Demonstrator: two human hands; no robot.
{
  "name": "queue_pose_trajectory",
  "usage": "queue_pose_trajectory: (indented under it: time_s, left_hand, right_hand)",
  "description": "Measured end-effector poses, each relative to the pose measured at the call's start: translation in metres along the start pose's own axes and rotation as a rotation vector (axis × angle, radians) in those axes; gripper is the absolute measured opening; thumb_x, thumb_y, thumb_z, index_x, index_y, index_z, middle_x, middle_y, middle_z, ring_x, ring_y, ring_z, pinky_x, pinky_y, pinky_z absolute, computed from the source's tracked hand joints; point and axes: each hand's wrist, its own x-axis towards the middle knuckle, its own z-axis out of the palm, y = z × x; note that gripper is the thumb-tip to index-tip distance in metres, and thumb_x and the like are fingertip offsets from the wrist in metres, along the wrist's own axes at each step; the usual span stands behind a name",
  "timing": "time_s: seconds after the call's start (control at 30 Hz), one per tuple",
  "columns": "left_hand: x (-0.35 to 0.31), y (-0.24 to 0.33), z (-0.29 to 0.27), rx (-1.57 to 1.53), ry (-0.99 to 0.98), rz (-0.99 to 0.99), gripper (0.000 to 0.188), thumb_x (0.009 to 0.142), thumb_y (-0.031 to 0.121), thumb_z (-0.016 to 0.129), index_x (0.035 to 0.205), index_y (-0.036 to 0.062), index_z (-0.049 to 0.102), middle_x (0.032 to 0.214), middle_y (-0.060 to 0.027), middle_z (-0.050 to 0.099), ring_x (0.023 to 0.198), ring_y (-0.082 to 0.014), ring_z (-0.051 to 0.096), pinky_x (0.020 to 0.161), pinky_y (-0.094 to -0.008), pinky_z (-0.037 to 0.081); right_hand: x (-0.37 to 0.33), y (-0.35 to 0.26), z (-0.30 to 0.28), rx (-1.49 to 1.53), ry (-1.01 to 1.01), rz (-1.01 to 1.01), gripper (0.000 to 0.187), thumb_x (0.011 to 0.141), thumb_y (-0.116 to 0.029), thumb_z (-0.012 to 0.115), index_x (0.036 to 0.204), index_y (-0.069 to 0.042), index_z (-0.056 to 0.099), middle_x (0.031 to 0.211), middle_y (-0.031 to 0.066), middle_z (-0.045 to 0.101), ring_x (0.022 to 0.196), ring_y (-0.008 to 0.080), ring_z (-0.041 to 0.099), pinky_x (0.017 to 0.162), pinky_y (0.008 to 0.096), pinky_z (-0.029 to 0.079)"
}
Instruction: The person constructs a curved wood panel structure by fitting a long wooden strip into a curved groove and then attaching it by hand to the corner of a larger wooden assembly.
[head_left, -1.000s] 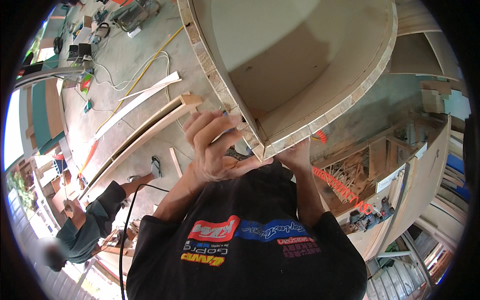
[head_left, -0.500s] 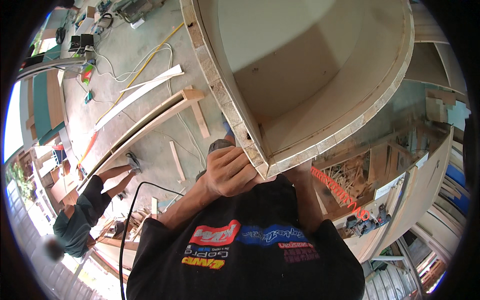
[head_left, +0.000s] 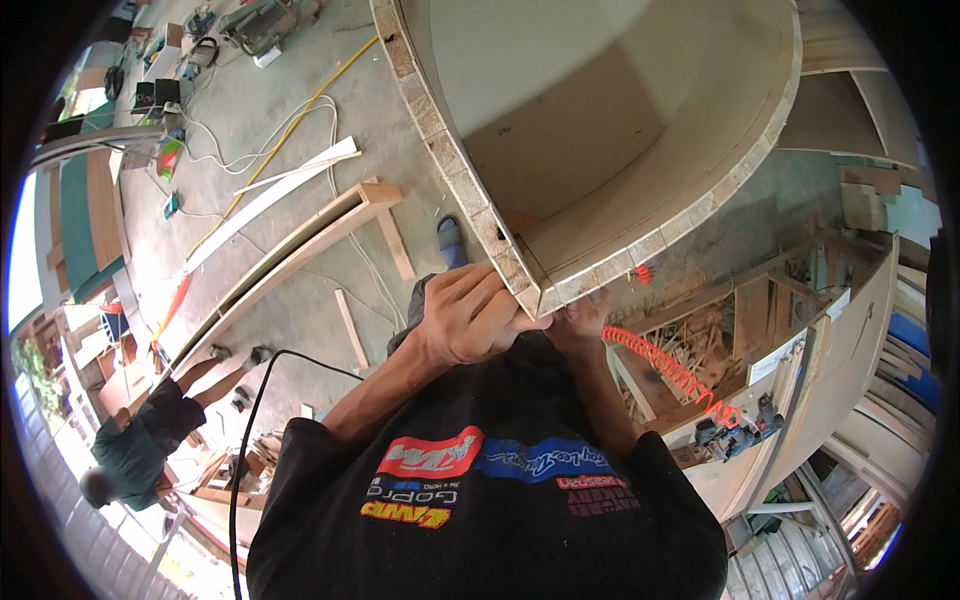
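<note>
A large wooden frame (head_left: 520,275) with one straight side, one curved side and a pale inner panel fills the upper middle. Its edges look built from short blocks, and the two sides meet in a pointed corner close to my chest. My left hand (head_left: 470,315) is closed around the straight side by that corner, knuckles up. Just right of the corner, my right hand (head_left: 578,322) grips the curved side from below. Its fingers are partly hidden behind the edge.
A red coiled hose (head_left: 665,370) hangs right of me, by an open wooden box (head_left: 740,325) of offcuts. A long curved wooden piece (head_left: 300,240), white strips and cables lie on the floor at left. Another person (head_left: 150,430) is at far left.
The frame's corner has shifted slightly up in view, and my left hand with it. My right hand, mostly hidden before, now shows beside the corner. A sandalled foot has come into sight.
</note>
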Motion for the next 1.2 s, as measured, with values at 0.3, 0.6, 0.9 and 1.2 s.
queue_pose_trajectory:
  time_s: [0.3, 0.6, 0.9, 1.2]
  left_hand:
    - [-0.011, 0.01, 0.009, 0.023, 0.07, -0.145, 0.037, 0.096, 0.034, 0.073, 0.085, -0.0012, 0.069, 0.071, -0.0131, 0.063, 0.058, -0.0294, 0.064, 0.053, -0.0374, 0.049]
    - [-0.045, 0.009, 0.019, -0.16, 0.217, -0.396, 0.023, 0.096, 0.021, 0.072, 0.09, 0.0002, 0.065, 0.08, -0.0151, 0.064, 0.067, -0.033, 0.065, 0.059, -0.0405, 0.051]
    - [-0.078, 0.0, 0.076, 0.097, 0.064, -0.498, 0.021, 0.096, 0.015, 0.069, 0.111, 0.0027, 0.061, 0.098, -0.0151, 0.067, 0.09, -0.0343, 0.068, 0.075, -0.0441, 0.057]
    - [-0.069, -0.035, 0.052, 0.137, 0.015, -0.261, 0.02, 0.093, 0.019, 0.073, 0.083, 0.0043, 0.064, 0.075, -0.0115, 0.065, 0.068, -0.0319, 0.067, 0.06, -0.0414, 0.053]
  right_hand:
    - [0.025, -0.021, -0.016, 0.148, -0.013, -0.028, 0.008, 0.085, -0.007, 0.078, 0.088, -0.005, 0.07, 0.082, 0.009, 0.068, 0.07, 0.0303, 0.067, 0.062, 0.0415, 0.054]
    - [0.036, -0.023, -0.018, 0.155, -0.05, -0.052, 0.006, 0.089, -0.009, 0.078, 0.088, -0.006, 0.073, 0.083, 0.0093, 0.071, 0.072, 0.0297, 0.07, 0.064, 0.0394, 0.055]
    - [0.042, -0.025, -0.022, 0.146, -0.058, -0.084, 0.01, 0.088, -0.018, 0.081, 0.088, -0.009, 0.077, 0.082, 0.0061, 0.075, 0.074, 0.0268, 0.071, 0.072, 0.0387, 0.052]
    - [0.041, -0.038, -0.027, 0.101, -0.001, 0.005, 0.015, 0.09, -0.025, 0.079, 0.09, -0.009, 0.078, 0.087, 0.0054, 0.075, 0.083, 0.0266, 0.071, 0.074, 0.0401, 0.053]
